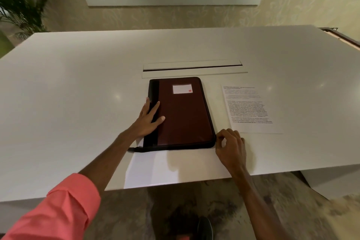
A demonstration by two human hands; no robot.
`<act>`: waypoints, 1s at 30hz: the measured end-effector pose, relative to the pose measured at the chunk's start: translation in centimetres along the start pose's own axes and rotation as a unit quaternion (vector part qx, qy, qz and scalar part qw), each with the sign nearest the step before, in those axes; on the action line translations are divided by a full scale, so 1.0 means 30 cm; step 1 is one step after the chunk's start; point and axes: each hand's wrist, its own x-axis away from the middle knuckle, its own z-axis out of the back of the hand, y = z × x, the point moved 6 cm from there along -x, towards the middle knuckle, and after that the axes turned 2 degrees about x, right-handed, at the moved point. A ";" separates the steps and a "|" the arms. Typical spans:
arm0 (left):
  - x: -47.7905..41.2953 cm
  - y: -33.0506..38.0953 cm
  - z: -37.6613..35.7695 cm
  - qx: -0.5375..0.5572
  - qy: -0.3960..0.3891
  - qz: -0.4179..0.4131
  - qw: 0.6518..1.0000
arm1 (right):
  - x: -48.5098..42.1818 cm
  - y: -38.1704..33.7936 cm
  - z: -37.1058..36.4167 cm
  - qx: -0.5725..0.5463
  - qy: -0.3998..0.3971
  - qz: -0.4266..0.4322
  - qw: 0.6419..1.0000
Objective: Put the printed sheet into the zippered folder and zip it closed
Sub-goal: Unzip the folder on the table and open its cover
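A dark red zippered folder [183, 115] with a black spine and a white label lies flat and closed on the white table [68, 93]. My left hand [149, 119] rests flat on its left edge, fingers spread. At the folder's near right corner, my right hand [230, 146] pinches the zipper edge between thumb and fingers; the pull itself is too small to make out. The printed sheet [250, 108] lies on the table just right of the folder, text side up, touched by neither hand.
A long cable slot [192, 66] with a lid runs across the table behind the folder. The table's near edge [175, 183] is close to my body. A plant [19, 6] stands at far left, and a shoe [204, 228] shows on the floor.
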 end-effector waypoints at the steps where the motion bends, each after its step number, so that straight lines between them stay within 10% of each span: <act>1: 0.012 -0.009 -0.007 0.008 0.001 -0.004 1.000 | 0.023 -0.007 0.000 0.005 0.009 -0.014 1.000; 8: 0.031 -0.013 -0.035 0.011 0.005 -0.002 1.000 | 0.147 -0.086 -0.051 -0.033 0.022 -0.107 0.993; 30: 0.075 -0.017 -0.028 0.036 -0.016 -0.001 0.999 | 0.220 -0.446 -0.204 -0.030 -0.030 0.019 0.999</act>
